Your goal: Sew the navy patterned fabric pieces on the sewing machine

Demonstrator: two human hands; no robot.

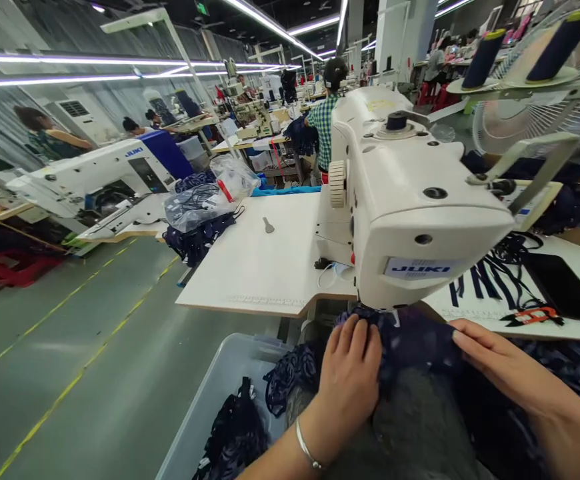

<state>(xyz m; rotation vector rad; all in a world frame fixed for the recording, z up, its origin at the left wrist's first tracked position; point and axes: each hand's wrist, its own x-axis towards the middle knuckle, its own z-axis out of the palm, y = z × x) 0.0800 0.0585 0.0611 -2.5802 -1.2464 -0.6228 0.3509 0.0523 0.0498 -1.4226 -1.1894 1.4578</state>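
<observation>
A dark navy fabric garment is stretched between my hands, below the head of a white JUKI sewing machine. At its left part, my left hand is closed on the cloth with bent fingers. My right hand pinches the right edge between thumb and fingers. The machine head hides its needle area from view. Beneath the cloth are my dark grey clothed legs. More navy lace garments lie against my left side.
A pale plastic bin holding navy garments stands at lower left. The white table carries a small metal piece and a plastic bag. Orange-handled snips, navy straps and a black tablet lie right. A co-worker stands ahead.
</observation>
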